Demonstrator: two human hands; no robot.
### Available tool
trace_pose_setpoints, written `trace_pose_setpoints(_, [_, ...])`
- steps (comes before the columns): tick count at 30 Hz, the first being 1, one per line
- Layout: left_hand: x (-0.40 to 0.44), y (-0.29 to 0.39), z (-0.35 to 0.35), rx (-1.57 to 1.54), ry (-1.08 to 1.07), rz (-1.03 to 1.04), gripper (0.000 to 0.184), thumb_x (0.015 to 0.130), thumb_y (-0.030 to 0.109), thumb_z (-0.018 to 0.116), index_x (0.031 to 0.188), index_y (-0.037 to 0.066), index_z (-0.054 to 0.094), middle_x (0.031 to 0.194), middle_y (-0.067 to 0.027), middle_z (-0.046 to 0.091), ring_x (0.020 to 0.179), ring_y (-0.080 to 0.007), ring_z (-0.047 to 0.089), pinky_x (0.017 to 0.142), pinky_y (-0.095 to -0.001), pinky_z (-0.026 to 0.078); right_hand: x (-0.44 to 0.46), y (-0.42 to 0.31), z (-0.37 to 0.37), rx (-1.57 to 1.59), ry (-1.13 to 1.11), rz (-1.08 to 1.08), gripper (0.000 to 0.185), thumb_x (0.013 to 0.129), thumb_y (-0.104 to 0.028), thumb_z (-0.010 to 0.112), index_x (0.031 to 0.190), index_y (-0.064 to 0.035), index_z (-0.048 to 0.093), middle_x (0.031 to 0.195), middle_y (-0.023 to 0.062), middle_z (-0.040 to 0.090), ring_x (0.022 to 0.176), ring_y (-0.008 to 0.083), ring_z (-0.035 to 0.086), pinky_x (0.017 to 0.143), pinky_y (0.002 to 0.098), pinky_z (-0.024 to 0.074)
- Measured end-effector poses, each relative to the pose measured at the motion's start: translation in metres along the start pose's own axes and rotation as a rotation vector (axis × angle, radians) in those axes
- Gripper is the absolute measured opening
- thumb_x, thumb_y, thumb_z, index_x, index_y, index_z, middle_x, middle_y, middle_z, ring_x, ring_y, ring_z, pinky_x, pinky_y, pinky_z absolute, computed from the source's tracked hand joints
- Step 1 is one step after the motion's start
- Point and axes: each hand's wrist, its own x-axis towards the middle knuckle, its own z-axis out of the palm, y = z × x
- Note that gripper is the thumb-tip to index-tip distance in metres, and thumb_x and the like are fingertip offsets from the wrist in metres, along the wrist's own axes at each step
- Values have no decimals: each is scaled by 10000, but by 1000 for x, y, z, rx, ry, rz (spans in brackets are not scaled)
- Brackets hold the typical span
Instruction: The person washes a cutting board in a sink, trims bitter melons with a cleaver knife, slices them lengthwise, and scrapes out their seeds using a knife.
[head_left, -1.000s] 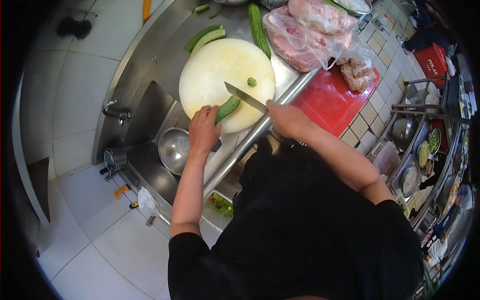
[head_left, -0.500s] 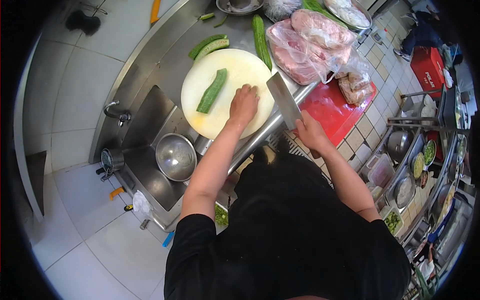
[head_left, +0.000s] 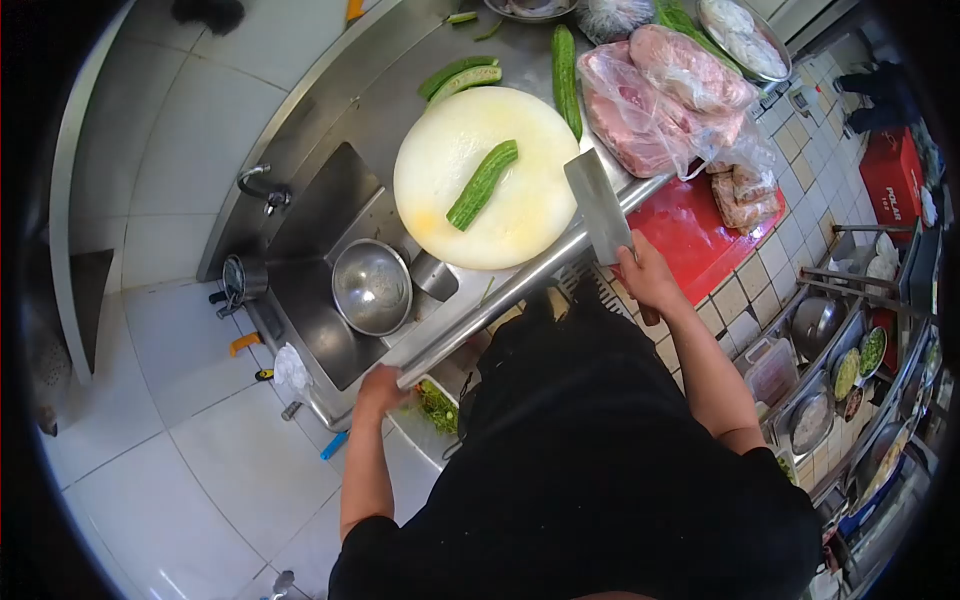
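My right hand [head_left: 650,274] is wrapped round the handle of a cleaver [head_left: 601,205], its broad blade held up beside the cutting board. On the round white cutting board [head_left: 430,130] lies one piece of ridged green gourd [head_left: 482,185]. Down by the sink's front edge, my left hand [head_left: 382,390] is over or beside a white bin [head_left: 412,425] with green scraps [head_left: 437,405]; its fingers are mostly hidden. Behind the board rest cut gourd pieces [head_left: 462,80] and a whole long gourd [head_left: 566,85].
A steel bowl [head_left: 371,290] sits by the sink basin [head_left: 322,335], below a tap [head_left: 270,190]. Bagged raw meat [head_left: 650,110] lies right of the board, above a red board [head_left: 690,225]. Shelves with food containers [head_left: 810,420] stand at the right.
My left hand has left the cutting board and moved down and left to the white bin by the sink edge. The cleaver stays in my right hand. The view has shifted.
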Motion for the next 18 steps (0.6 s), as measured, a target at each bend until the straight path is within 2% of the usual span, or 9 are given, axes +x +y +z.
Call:
trace_pose_setpoints(2, [13,18,-26,-226,267,-25,438,833,288,753,1192,51,673,1173,-202,666,1068,-352,648,914,-427,521,-2,1,-2,-19,-4,34,236,999,-221,487,1056,8,496,954,275,624,897,438,641,786,490,491])
trace_pose_setpoints(4, [54,69,-71,-562,564,72,400,875,265,718,1196,34,662,1166,-182,676,1004,-320,676,865,-395,532,0,-10,-2,102,-67,214,217,993,-210,495,1038,2,514,821,199,638,668,309,657,655,435,516])
trace_pose_setpoints(5, [70,101,-100,-579,641,200,386,898,266,692,1199,26,662,1168,-176,675,1011,-322,673,874,-397,531,1,-9,1,106,-55,214,217,993,-210,495,1038,2,514,821,199,638,668,309,657,655,435,516])
trace_pose_setpoints(7, [122,145,-133,-480,754,377,418,925,256,655,1277,34,613,1190,-188,655,1059,-339,648,934,-411,504,2,-5,8,201,11,152,191,983,-193,516,1029,-9,540,712,107,610,523,171,593,516,368,492])
trace_pose_setpoints(8, [143,164,-146,-413,858,488,432,930,248,646,1305,38,593,1196,-194,648,1075,-346,638,954,-417,492,0,-9,7,202,22,156,191,983,-193,516,1029,-9,540,712,107,610,523,171,593,516,368,492])
trace_pose_setpoints(11, [200,184,-157,-346,783,426,452,938,239,630,1339,41,562,1224,-203,633,1099,-364,621,972,-437,474,4,-23,4,400,-29,248,181,971,-177,543,1059,-19,562,692,69,581,491,145,553,452,330,462])
trace_pose_setpoints(13, [208,195,-163,-507,606,392,427,925,199,667,1314,43,590,1211,-173,652,1008,-266,653,891,-370,518,11,-25,8,563,-5,219,213,959,-165,562,1114,-18,569,694,53,572,459,132,519,407,305,433])
trace_pose_setpoints(17, [194,221,-143,-664,522,452,379,894,155,692,1254,54,628,1151,-157,645,988,-280,642,885,-365,511,51,-45,22,684,97,149,254,945,-169,582,1133,0,562,692,60,572,454,133,516,401,306,433])
trace_pose_setpoints(18, [197,223,-135,-690,616,492,367,879,124,704,1233,57,642,1119,-144,644,967,-258,636,869,-348,513,63,-51,26,684,101,167,256,944,-178,581,1128,-2,557,684,62,570,455,138,520,401,309,435])
